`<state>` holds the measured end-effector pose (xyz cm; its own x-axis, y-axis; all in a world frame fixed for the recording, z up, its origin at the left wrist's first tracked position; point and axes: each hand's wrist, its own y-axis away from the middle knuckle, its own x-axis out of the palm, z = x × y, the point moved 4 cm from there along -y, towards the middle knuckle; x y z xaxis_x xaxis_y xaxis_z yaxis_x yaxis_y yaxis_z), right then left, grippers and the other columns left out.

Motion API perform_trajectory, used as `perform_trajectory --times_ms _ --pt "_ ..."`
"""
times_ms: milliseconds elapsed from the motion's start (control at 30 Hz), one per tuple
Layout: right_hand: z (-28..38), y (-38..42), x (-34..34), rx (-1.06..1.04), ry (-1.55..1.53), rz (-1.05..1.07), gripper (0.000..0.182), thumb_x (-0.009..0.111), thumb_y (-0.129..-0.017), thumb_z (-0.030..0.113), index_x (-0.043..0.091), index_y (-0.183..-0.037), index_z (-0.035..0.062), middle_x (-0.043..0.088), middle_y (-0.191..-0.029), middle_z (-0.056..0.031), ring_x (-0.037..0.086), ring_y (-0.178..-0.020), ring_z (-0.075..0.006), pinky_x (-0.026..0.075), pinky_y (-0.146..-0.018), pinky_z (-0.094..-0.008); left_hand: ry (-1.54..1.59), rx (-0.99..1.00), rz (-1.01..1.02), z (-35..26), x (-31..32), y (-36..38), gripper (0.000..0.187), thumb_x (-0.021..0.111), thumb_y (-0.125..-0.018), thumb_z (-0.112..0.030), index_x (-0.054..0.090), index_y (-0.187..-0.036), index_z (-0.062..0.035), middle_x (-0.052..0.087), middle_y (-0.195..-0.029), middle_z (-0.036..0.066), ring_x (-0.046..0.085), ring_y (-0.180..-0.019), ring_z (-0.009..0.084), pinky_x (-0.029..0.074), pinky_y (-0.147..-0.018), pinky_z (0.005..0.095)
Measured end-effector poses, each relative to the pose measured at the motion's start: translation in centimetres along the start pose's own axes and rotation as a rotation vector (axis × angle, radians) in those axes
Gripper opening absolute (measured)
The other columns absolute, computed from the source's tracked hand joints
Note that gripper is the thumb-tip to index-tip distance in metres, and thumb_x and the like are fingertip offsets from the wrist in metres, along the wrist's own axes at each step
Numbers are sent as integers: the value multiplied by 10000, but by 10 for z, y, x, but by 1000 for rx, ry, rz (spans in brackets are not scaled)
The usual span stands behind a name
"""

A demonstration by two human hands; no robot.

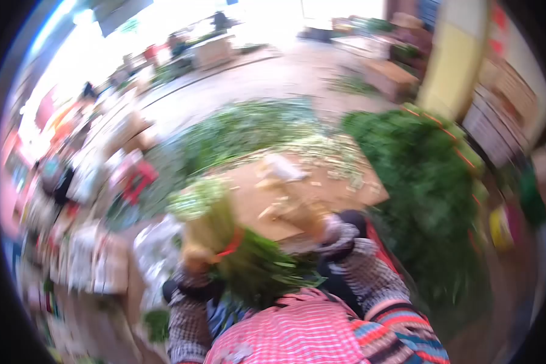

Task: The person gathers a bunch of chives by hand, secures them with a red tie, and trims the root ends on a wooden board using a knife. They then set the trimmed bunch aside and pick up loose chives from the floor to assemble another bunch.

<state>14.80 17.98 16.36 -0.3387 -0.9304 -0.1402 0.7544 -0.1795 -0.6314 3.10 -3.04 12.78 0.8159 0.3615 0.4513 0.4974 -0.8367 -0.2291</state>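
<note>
A thick bunch of long green stalks (pixel 209 221), with pale cut ends up and dark leafy ends down, is tied with a red band (pixel 231 242). My left hand (pixel 196 253) is closed around its near side. The bunch leans beside the left edge of a brown board (pixel 246 197). Over this board reaches my right hand (pixel 303 215), smeared by motion. Just beyond its fingers is a small white object (pixel 284 168), too blurred to name. Whether the right hand touches or grips it cannot be made out.
Pale cut pieces (pixel 340 161) litter the board's far side. A heap of greens (pixel 242 133) lies behind it, and a large dark green pile (pixel 415 170) stands to the right. Crumpled clear plastic (pixel 158 255) sits at left. A brown box (pixel 389 79) is farther back.
</note>
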Motion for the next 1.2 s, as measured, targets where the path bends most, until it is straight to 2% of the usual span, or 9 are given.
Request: perform_trajectory --times_ms 100,167,233,467,600,733,833,1067,1200 --pt "-15 51 28 261 -79 351 1148 832 -646 176 55 -1481 42 156 -1524 -184 154 -1401 -247 189 -1132 -359 -163 105 -107 -14 17 -25 1007 883 -538 -359 392 -1339 3 551 -1225 188 584 -1059 276 494 -897 418" --pt "-20 75 49 268 -257 301 1258 828 -651 134 -127 -1468 78 162 -1527 -143 173 -1389 -204 189 -1128 -349 -187 65 -155 -25 43 -43 997 847 -601 -398 347 -1363 6 515 -1273 163 570 -1080 257 468 -939 390" --pt "-6 78 46 345 -562 47 1121 799 -694 109 6 -1484 64 323 -1459 -148 329 -1320 -208 284 -1089 -346 -225 38 -150 -31 76 -63 984 841 -613 -413 353 -1362 -2 531 -1250 133 576 -1058 242 465 -932 368" --pt "-19 108 -14 398 -679 -310 649 731 -791 147 407 -1337 12 535 -1278 -70 478 -1174 -137 383 -1018 -329 -276 -187 116 5 145 -121 962 850 -631 -346 341 -1381 -23 540 -1238 108 576 -1064 244 500 -865 372" --pt "9 120 -71 276 -519 -494 572 684 -815 139 432 -1312 10 574 -1199 -69 525 -1100 -152 414 -974 -312 -288 -338 330 66 148 -121 934 867 -611 -297 378 -1349 -1 590 -1168 121 591 -1034 233 502 -867 366" --pt "15 143 -134 376 -416 -657 510 615 -829 96 443 -1303 14 564 -1194 -52 517 -1080 -141 409 -954 -294 -509 -885 468 148 128 -79 507 796 -699 -90 561 -1135 17 629 -1057 65 605 -877 168 505 -756 285" --pt "38 156 -197 304 -197 -845 456 596 -830 101 487 -1261 0 591 -1155 -70 545 -1027 -146 429 -928 -292 -430 -945 626 158 138 -68 405 682 -806 -28 545 -1185 6 621 -1073 79 579 -941 140 471 -847 287" --pt "69 158 -368 282 358 -1025 343 493 -865 161 544 -1161 -6 611 -1057 -99 571 -941 -194 450 -856 -298 -476 -710 -27 154 20 -103 467 569 -922 -221 440 -1342 -62 637 -1100 146 637 -954 218 474 -863 322" --pt "18 172 -518 336 157 -1254 402 570 -857 233 524 -1190 13 615 -991 -94 586 -865 -180 487 -756 -290 -499 -733 -192 155 -17 -89 434 574 -919 -292 487 -1300 -102 658 -1064 121 651 -925 232 483 -824 336"
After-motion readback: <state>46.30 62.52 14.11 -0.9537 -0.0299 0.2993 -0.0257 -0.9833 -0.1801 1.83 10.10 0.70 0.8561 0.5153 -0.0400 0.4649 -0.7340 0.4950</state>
